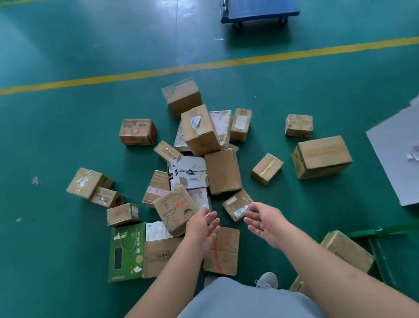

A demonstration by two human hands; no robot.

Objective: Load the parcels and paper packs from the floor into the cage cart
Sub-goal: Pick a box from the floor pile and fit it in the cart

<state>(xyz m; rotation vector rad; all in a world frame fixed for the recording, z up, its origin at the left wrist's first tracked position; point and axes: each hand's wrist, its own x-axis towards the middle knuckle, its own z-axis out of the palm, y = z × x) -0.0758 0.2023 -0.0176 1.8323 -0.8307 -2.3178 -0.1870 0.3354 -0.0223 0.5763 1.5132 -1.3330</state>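
Both arms stretched forward over the parcel pile (198, 165) on the green floor (24, 131). Left hand (203, 227) and right hand (264, 221) palms facing, fingers loosely spread, holding nothing. Small taped parcel (237, 204) just beyond them.

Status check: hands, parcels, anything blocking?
Left hand and right hand open, empty. Parcels scattered on green floor. Nothing blocking reach.

A blue platform trolley (259, 3) stands beyond the yellow floor line (190, 67) — grey board (416, 146) at right.
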